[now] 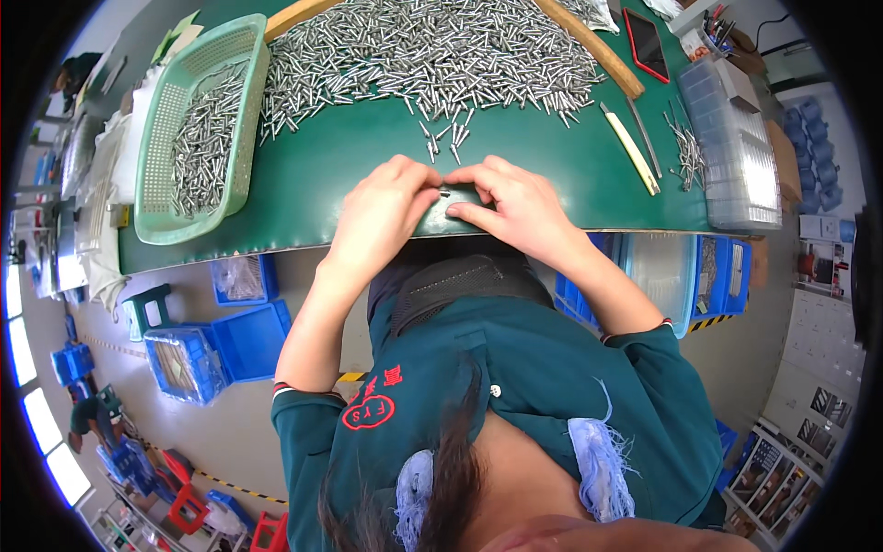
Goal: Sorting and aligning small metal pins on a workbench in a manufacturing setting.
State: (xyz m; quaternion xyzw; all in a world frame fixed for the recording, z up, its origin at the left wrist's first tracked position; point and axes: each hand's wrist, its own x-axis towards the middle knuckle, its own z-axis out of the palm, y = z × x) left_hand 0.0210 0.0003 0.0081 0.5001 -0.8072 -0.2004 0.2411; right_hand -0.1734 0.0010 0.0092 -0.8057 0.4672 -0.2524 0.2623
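My left hand [379, 210] rests at the near edge of the green table [313, 189], thumb and fingertips pressed together. Whatever its fingertips hold is too small and hidden to name. Facing it, my right hand [522, 208] has thumb and forefinger apart, with the forefinger reaching to the left fingertips. A small dark piece [445, 193] shows between the two hands. Several loose metal pins [456, 136] lie just beyond my fingers. Behind them spreads a large pile of similar silvery pins [432, 55].
Wooden strips [602, 53] border the pile. A green basket [243, 166] holding pins stands left. To the right lie a yellow-handled cutter [630, 152], a metal strip [646, 138], longer pins [686, 152], a red-edged phone [647, 44] and clear plastic trays [731, 152]. Blue bins [253, 336] sit below.
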